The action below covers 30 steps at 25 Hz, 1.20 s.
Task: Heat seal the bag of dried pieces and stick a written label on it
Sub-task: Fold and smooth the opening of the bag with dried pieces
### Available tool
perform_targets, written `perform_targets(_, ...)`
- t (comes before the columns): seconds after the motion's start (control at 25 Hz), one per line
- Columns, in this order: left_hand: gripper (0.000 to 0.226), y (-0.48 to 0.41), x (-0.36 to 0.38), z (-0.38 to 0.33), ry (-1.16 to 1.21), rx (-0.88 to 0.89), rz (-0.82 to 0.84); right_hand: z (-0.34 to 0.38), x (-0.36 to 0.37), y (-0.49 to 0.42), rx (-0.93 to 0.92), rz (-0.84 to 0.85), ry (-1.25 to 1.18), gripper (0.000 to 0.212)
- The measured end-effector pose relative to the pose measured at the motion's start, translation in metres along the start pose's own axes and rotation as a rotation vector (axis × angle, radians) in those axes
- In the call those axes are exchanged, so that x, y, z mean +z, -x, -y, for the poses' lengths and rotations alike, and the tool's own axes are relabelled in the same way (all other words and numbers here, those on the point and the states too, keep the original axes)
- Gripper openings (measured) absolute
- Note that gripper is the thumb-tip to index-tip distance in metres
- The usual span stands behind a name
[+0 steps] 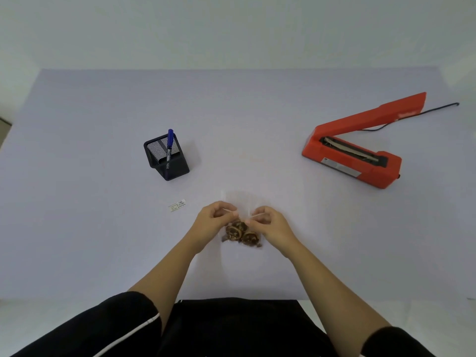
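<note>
Near the front middle of the table (103, 112) lies the clear bag (242, 215) of dried pieces (240, 234), its upper part pinched by the left hand (215, 219) and right hand (268, 220), seemingly at a crease. Just left lies the label (177, 205); farther back the mesh holder (166, 157) with a blue pen (169, 143), and right, the red heat sealer (360, 150), arm raised.

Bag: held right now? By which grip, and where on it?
Yes, by both. Left grip and right grip each pinch the clear bag side by side around mid-height, just above the dried pieces.
</note>
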<state>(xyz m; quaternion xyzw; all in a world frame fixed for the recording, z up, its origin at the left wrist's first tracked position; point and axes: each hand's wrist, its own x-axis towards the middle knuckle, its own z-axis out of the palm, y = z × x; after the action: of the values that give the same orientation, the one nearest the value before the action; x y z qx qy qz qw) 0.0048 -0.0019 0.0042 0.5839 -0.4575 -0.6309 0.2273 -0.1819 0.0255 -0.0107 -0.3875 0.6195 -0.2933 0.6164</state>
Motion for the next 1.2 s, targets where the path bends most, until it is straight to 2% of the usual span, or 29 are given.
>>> perform_targets(0.08,0.021,0.0,-0.001,0.002,-0.033,0.007,0.018,0.0,-0.001,-0.002,-0.022,0.013,0.003,0.015)
perform_targets(0.32,0.021,0.001,-0.007,0.007,-0.09,0.022,0.001,0.0,0.003,-0.001,0.018,0.059,0.052,0.003)
perform_targets(0.48,0.014,0.004,-0.005,0.007,-0.051,-0.012,0.045,0.0,0.006,0.004,0.03,0.066,0.011,0.006)
perform_targets(0.6,0.01,0.004,-0.006,0.009,-0.121,0.0,0.074,-0.002,0.008,0.004,-0.012,0.06,0.029,0.005)
perform_targets(0.76,0.012,0.006,-0.012,0.009,-0.337,0.128,-0.01,-0.006,0.007,0.004,-0.052,-0.016,0.067,0.011)
perform_targets(1.04,0.011,0.014,-0.016,0.016,-0.294,0.121,-0.033,-0.01,0.015,0.008,-0.024,-0.047,-0.017,0.011)
perform_targets(1.2,0.002,0.012,-0.021,0.017,-0.372,0.115,-0.033,-0.008,0.01,0.008,-0.039,-0.022,0.081,0.012)
